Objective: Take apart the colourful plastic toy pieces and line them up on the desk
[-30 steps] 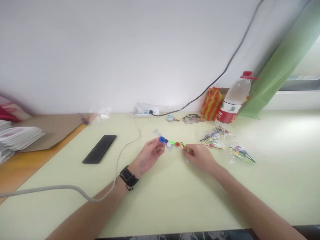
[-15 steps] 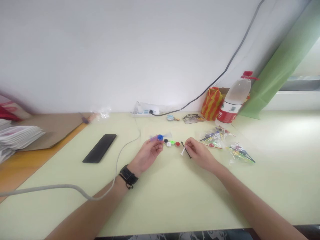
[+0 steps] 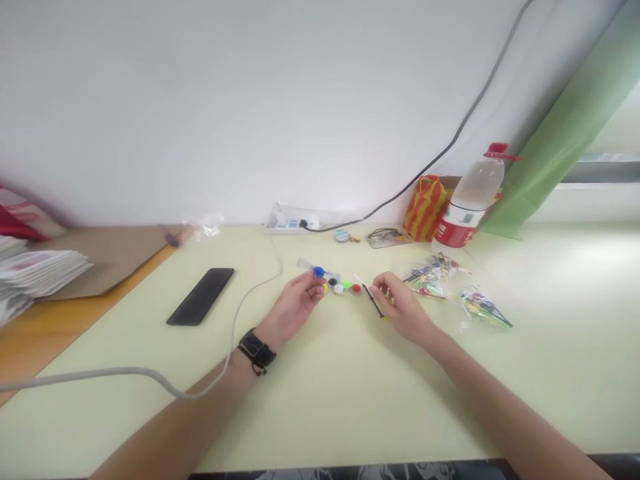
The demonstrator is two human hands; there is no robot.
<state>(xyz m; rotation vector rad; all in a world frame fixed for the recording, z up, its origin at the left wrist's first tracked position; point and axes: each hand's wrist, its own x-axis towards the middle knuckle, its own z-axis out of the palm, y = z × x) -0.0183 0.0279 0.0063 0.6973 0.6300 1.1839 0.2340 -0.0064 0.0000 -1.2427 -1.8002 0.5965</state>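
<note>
My left hand (image 3: 296,304), a black watch on its wrist, pinches a small blue disc (image 3: 318,271) with a pale stick through it, held just above the table. My right hand (image 3: 401,308) pinches thin sticks (image 3: 373,300), one black and one white, that slant down to the left. Between the two hands a short row of small coloured discs (image 3: 345,288) lies on the pale green table (image 3: 320,393): black, white, green and red.
A black phone (image 3: 201,296) lies at the left beside a grey cable (image 3: 150,377). Clear bags of coloured sticks (image 3: 453,288) sit at the right. Behind are a water bottle (image 3: 467,200), a striped pouch (image 3: 424,207), a power strip (image 3: 293,221) and stacked papers (image 3: 35,277).
My right hand lifted the thin sticks off the table and turned them. My left hand raised the blue disc slightly and rotated its stick.
</note>
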